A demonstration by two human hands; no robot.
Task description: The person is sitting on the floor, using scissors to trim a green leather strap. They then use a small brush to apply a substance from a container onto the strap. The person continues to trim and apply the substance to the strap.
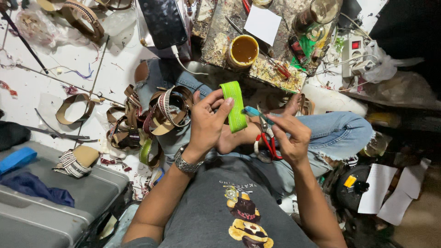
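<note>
Pinching a bright green strap (pixel 234 106) between thumb and fingers, the left hand (pixel 206 123) holds it upright over the lap, its top edge folded over and its lower end hanging free just beside the thumb. A metal watch (pixel 185 161) sits on that wrist. The right hand (pixel 289 135) is closed on a small blue lighter (pixel 254 112), whose tip points left and nearly touches the strap's right edge near its lower end. Red-handled pliers (pixel 266 138) lie on the lap just under the lighter, between the two hands.

The person sits cross-legged on the floor in blue jeans (pixel 337 133) and a grey shirt (pixel 225 206). Room around the hands is tight: a heap of woven straps (pixel 147 119) crowds the left knee, and a paint-stained board (pixel 271 55) lies just beyond the knees. On the board stand a yellow tin (pixel 242 51) of brown glue, a white card (pixel 262 24) and a glass jar (pixel 317 16), with a screwdriver (pixel 278 69) near the board's front edge. A phone (pixel 164 20) on a white cable leans at the board's left edge. A power strip (pixel 358 55) sits far right. At lower left, a grey case (pixel 69 202) carries blue cloth (pixel 34 186), its edge well apart from the left elbow. White papers (pixel 381 188) lie at lower right, beside the right forearm
</note>
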